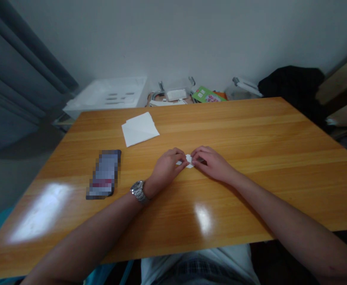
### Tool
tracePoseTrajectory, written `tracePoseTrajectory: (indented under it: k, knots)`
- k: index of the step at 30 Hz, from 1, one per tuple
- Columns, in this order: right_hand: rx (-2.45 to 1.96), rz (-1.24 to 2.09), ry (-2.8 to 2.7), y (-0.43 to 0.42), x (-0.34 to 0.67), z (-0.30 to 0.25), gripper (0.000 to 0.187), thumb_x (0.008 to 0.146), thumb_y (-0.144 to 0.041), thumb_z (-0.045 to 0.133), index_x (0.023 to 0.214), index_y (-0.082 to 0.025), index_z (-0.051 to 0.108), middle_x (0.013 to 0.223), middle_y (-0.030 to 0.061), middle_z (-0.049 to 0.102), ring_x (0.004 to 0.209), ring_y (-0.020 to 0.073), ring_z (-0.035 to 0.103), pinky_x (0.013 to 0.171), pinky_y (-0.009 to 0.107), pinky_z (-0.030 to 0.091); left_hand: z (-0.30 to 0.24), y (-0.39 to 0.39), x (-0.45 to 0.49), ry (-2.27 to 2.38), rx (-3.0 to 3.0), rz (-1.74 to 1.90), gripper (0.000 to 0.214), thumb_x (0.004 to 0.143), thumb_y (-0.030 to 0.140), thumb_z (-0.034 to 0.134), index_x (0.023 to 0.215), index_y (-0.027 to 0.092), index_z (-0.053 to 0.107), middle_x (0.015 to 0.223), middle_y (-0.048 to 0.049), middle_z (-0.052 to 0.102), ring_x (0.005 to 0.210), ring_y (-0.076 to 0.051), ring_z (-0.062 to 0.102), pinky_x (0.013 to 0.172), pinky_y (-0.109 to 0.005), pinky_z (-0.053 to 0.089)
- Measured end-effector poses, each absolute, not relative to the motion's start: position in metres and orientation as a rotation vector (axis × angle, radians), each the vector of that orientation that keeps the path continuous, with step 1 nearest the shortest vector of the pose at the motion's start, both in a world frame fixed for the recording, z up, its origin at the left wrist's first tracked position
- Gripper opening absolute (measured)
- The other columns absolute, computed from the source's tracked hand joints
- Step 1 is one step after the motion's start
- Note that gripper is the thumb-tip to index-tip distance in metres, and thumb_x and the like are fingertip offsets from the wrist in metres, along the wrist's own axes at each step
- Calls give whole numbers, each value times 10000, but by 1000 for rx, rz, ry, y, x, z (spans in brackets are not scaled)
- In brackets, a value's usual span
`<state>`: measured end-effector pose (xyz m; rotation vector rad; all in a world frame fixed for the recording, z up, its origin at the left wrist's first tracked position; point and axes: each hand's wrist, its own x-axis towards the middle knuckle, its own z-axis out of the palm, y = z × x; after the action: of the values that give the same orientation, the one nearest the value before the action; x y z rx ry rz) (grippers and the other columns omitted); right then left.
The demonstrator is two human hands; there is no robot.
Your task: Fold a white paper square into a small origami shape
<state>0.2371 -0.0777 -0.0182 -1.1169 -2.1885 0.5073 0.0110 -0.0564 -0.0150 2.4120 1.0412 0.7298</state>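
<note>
A small piece of folded white paper (189, 159) lies between my two hands, just above or on the wooden table. My left hand (171, 164) pinches its left side with thumb and fingers, and a metal watch (139, 191) circles that wrist. From the other side, my right hand (211, 161) closes thumb and fingers on the right edge. My fingers cover parts of the paper, so its full shape is hidden.
Several white sheets (140, 130) lie stacked at the table's back left. A phone (104, 174) with a blurred screen rests left of my watch. Beyond the wooden table (250, 130) stand a white tray (102, 93), a green booklet (206, 95) and a black cloth-like heap (292, 85).
</note>
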Motion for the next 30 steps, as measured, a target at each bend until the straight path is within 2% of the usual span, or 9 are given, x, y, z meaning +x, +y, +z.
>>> tracePoseTrajectory:
  k: [7,11,16,23,30]
  knots:
    - [-1153,611,-2105,-74,235,-17,103,928,-174,632,832,-194,664,1015,85,656,958,208,626,868,367,518,-19,-50,14,1021,2305,775,110,936,261,671,875,184,721,1038,-55,677,972,-188,645,920,-344,522]
    - [-1123,637,-2127,-76,237,-15,80,921,-168,642,858,-200,679,1041,83,655,1006,213,627,926,383,508,-22,-47,12,958,2309,775,99,926,286,693,930,206,752,1082,-59,684,1022,-202,643,966,-370,516]
    - [-1138,631,-2135,-78,237,-14,74,917,-179,649,860,-205,689,1071,87,651,1055,224,621,966,398,496,-24,-47,12,961,2325,750,115,933,283,682,910,198,757,1097,-66,674,1024,-205,639,964,-374,513]
    - [-1155,655,-2089,-77,236,-14,82,907,-167,641,849,-195,692,1013,77,661,971,208,629,891,374,507,-22,-49,14,1004,2306,785,45,918,232,696,935,205,727,1011,-39,692,983,-199,638,928,-357,508]
    - [-1192,662,-2036,-77,235,-14,66,902,-179,657,860,-199,703,976,64,666,929,203,631,856,359,502,-18,-53,16,1036,2266,795,86,917,209,692,1002,196,694,1030,-38,691,997,-202,639,911,-351,514]
